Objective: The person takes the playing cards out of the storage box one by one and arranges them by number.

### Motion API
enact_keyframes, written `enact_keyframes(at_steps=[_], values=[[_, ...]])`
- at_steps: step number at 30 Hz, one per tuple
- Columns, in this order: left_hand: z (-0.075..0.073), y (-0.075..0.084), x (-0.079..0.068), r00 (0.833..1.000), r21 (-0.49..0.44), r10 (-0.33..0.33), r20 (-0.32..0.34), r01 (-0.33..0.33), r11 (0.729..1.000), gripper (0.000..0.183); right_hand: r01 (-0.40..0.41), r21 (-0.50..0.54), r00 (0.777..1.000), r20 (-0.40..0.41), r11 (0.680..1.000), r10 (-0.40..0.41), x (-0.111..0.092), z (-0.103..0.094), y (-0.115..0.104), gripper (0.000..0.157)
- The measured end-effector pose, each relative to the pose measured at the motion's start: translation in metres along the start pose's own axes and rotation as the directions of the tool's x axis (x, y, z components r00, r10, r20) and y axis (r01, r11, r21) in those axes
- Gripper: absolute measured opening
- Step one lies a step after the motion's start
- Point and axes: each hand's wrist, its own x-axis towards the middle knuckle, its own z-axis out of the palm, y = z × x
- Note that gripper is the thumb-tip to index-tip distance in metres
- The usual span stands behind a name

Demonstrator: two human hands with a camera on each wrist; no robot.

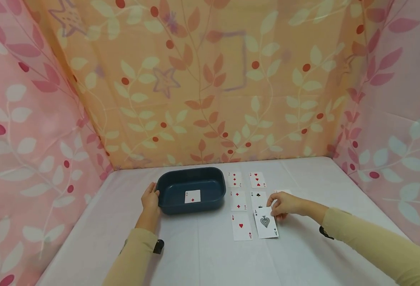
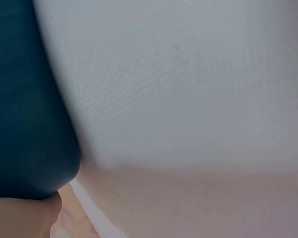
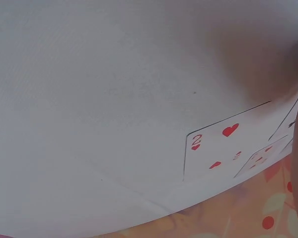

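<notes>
My left hand (image 1: 150, 198) holds the left end of a dark blue rectangular dish (image 1: 211, 204). Inside it lies an ace of diamonds (image 1: 192, 197). With its fingertips, my right hand (image 1: 282, 203) pinches the upper right edge of an ace of spades (image 1: 265, 223), which is slightly tilted. The ace of spades covers the lower part of a two of clubs (image 1: 258, 195). To its left lies an ace of hearts (image 1: 241, 226). Behind my right hand is a two of hearts (image 3: 208, 153), mostly hidden in the head view.
A two of diamonds (image 1: 237, 201), a three of diamonds (image 1: 235, 180) and a three of hearts (image 1: 258, 180) lie face up right of the dish. White cloth (image 1: 210, 254) covers the table. Patterned curtains (image 1: 203, 79) stand behind and on both sides.
</notes>
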Motion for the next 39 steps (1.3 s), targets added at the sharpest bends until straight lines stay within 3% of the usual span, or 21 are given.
enact_keyframes(at_steps=[15,21,29,34,39], values=[[0.0,-0.002,0.001,1.0,0.023,0.0,-0.003,0.0,1.0,0.054,-0.044,0.038,0.995,0.092,0.998,0.04,0.008,-0.005,0.005,0.016],[-0.001,-0.001,0.002,1.0,0.025,0.004,0.004,-0.004,1.0,0.054,-0.046,0.042,0.996,0.072,0.998,0.043,0.012,-0.01,0.0,0.013],[-0.002,0.0,0.001,1.0,0.019,0.008,0.012,-0.008,1.0,0.055,0.068,0.126,0.998,-0.015,0.99,-0.067,0.034,-0.01,-0.026,0.025],[-0.002,0.001,-0.001,1.0,0.007,-0.001,0.012,0.001,1.0,0.054,0.175,0.2,0.983,-0.087,0.964,-0.16,0.05,0.004,-0.052,0.028],[-0.001,0.002,-0.004,1.0,0.018,-0.012,0.019,0.012,1.0,0.054,0.225,0.275,0.971,-0.14,0.935,-0.193,0.067,0.022,-0.074,0.028]])
